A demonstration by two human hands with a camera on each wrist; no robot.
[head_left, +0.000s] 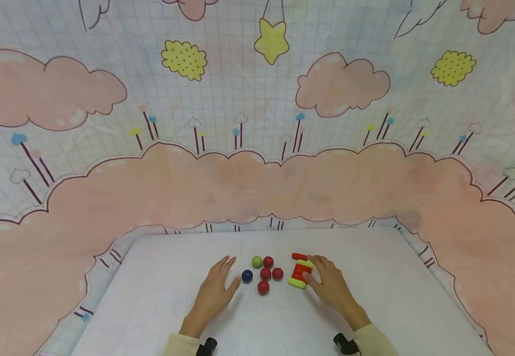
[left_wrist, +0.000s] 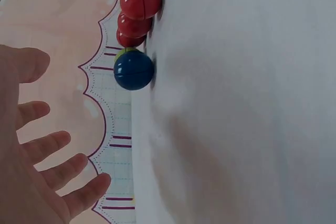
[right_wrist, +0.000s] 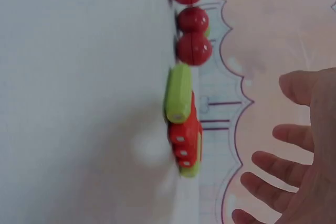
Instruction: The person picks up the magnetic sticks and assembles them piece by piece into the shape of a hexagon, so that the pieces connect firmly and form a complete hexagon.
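In the head view my left hand [head_left: 214,290] hovers beside a blue ball [head_left: 247,276], fingers spread and holding nothing. A green ball [head_left: 257,262] and several red balls [head_left: 263,287] lie grouped to the right of the blue one. My right hand [head_left: 332,286] is over the right side of a small row of rod-shaped pieces, red [head_left: 301,270] and light green [head_left: 297,283], partly covering them. The right wrist view shows that hand [right_wrist: 294,156] apart from the pieces, its fingers spread. There, the red rods [right_wrist: 181,138] have small holes in their ends.
Balls and rods lie on a white table [head_left: 150,277]. Behind it hangs a cloth [head_left: 257,188] printed with clouds and stars. Dark wrist cameras [head_left: 345,344] sit at both light sleeves [head_left: 182,345].
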